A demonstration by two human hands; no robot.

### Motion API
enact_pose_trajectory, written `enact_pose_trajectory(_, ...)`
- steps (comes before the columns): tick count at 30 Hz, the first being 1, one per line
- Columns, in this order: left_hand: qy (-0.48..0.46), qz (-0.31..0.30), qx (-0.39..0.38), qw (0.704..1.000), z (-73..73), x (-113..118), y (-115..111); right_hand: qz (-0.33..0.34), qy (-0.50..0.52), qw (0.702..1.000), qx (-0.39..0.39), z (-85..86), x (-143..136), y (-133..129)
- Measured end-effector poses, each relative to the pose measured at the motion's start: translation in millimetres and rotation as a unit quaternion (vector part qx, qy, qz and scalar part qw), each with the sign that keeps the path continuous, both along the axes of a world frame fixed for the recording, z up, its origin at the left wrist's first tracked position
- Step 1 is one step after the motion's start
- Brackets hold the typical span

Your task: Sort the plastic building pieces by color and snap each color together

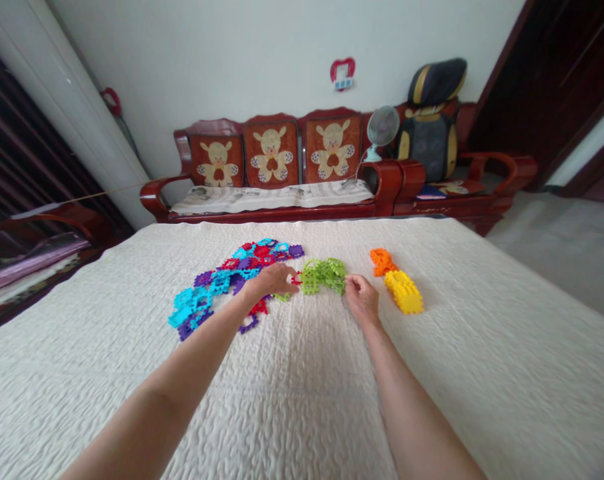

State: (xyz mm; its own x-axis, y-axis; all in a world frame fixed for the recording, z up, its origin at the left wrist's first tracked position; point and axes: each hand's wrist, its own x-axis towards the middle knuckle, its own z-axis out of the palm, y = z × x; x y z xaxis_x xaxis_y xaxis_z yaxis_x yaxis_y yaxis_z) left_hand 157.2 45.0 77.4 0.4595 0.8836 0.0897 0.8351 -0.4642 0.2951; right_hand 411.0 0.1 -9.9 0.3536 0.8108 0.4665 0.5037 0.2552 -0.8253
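A heap of lime-green plastic interlocking pieces (pixel 327 273) lies mid-table between my hands. My left hand (pixel 275 279) reaches over the mixed pile, its fingers apart and curved; a small red piece (pixel 296 279) shows beside its fingertips. At the green heap's right edge, my right hand (pixel 363 299) has its fingers curled together; what they hold, if anything, is hidden. Blue, purple and red interlocking pieces (pixel 219 283) spread to the left, partly behind my left hand and forearm. A green piece (pixel 282 297) pokes out just below the left hand.
Orange pieces (pixel 382 261) and a row of yellow pieces (pixel 405 292) lie to the right. A cream quilted cover (pixel 302 400) drapes the table. Behind stand a wooden sofa (pixel 282 217) with bear-patterned cushions, a small fan (pixel 383 127) and a chair with a massage cushion (pixel 427 143).
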Motion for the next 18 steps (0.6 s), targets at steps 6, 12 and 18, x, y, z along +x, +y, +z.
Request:
enact_pose_trajectory(6, 0.219, -0.088, 0.041, 0.971, -18.8, -27, -23, 0.003, -0.008, 1.0, 0.008, -2.0, 0, 1)
enact_pose_trajectory(12, 0.191, -0.052, 0.071, 0.978, -9.6, -15, -17, 0.006, -0.008, 1.0, 0.001, -1.0, 0, 1)
enact_pose_trajectory(18, -0.039, 0.019, 0.015, 0.999, 13.0, 22, 13, 0.009, 0.005, 1.0, -0.004, -0.3, 0, 0)
